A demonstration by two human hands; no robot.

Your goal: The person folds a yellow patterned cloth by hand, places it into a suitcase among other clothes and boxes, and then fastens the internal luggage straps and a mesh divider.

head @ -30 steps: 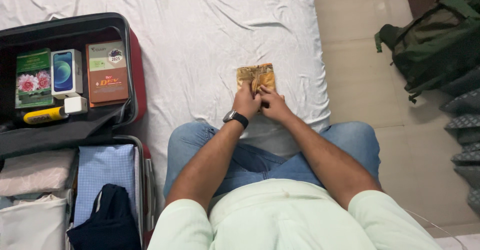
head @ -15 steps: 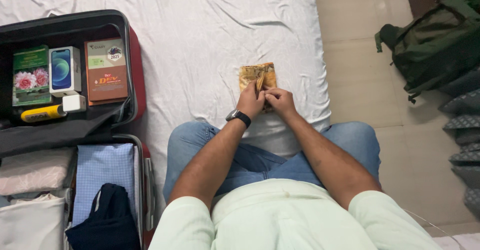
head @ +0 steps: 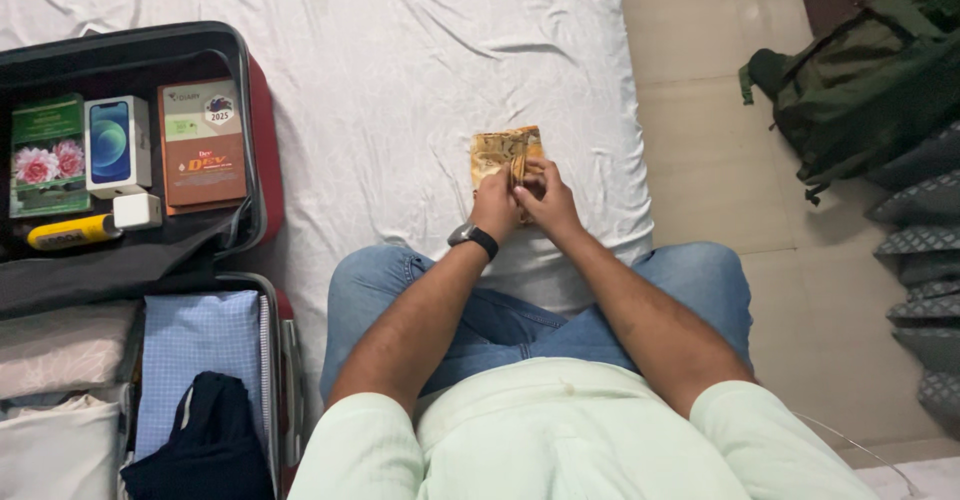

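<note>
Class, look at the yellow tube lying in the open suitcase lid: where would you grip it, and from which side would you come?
Grip the yellow tube round its middle, coming from above. It lies flat and lengthwise, with the white charger block against its right end and the boxes close behind, so only the top and the near long side look free. Both hands are busy on the gold-brown pouch.

A single camera sits on the person's head and looks almost straight down over the chest and knees onto the bed (head: 400,60). It is close enough that the forearms fill the middle of the frame. The bed runs up the frame, away from the body. Left of the bed's middle lies the suitcase (head: 255,120) (cut off at the frame's edge); right of the bed is the floor (head: 700,140), with a backpack (head: 860,90) at the far right.
</note>
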